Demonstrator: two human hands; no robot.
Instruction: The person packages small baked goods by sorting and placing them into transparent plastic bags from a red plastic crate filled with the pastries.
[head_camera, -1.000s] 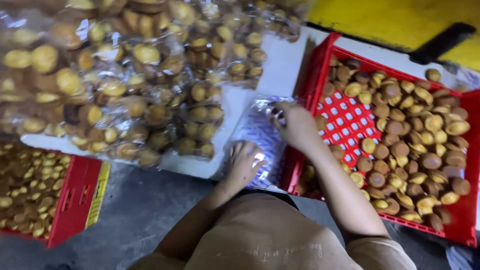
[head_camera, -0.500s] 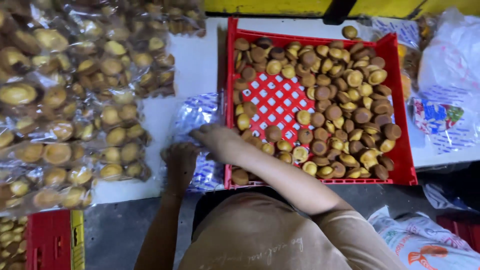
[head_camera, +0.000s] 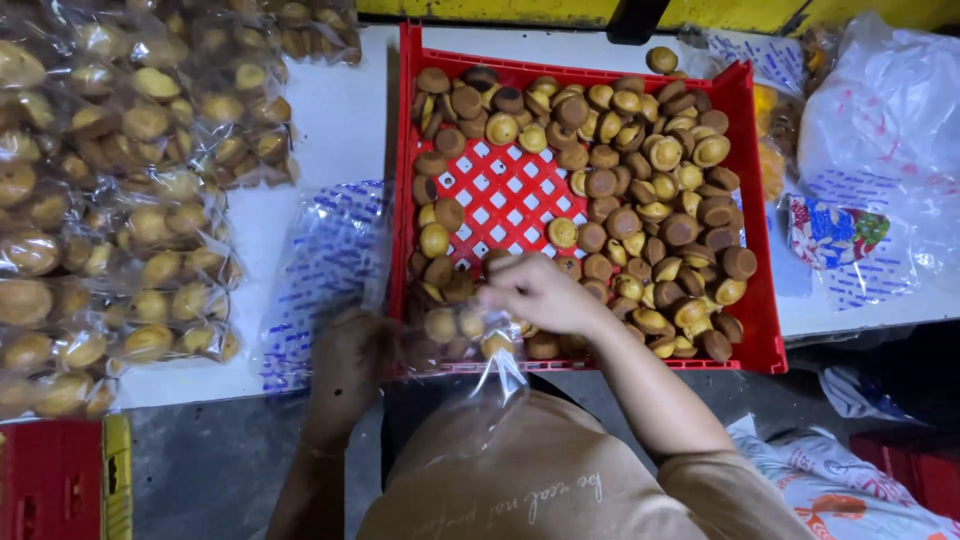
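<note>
Right hand (head_camera: 540, 292) hovers over the near edge of the red crate (head_camera: 745, 80), fingers curled narrow over the mouth of a clear plastic bag (head_camera: 480, 350); whether a cake is pinched in them I cannot tell. Left hand (head_camera: 350, 355) grips the same bag by its left side, just beside the crate's near-left corner, so the bag hangs half over the crate wall and half off the counter (head_camera: 340, 120) edge toward the person's chest. A few small round cakes (head_camera: 640, 180) show through the thin, glossy film of the bag.

Inside the crate, the cakes lie heaped along the right and far sides, golden to dark brown, domed and matte. A bare patch of red lattice floor with square holes opens at the left-middle, giving the hand free room there. Rigid walls rise on all four sides.

Left of the crate, a stack of flat empty bags (head_camera: 325, 270) with blue print lies on the white counter, close by the left hand. Further left, filled packs (head_camera: 120, 220) pile up, crinkled and shiny, crowding that side. At right, loose white plastic sacks (head_camera: 890, 130) crowd the counter.
</note>
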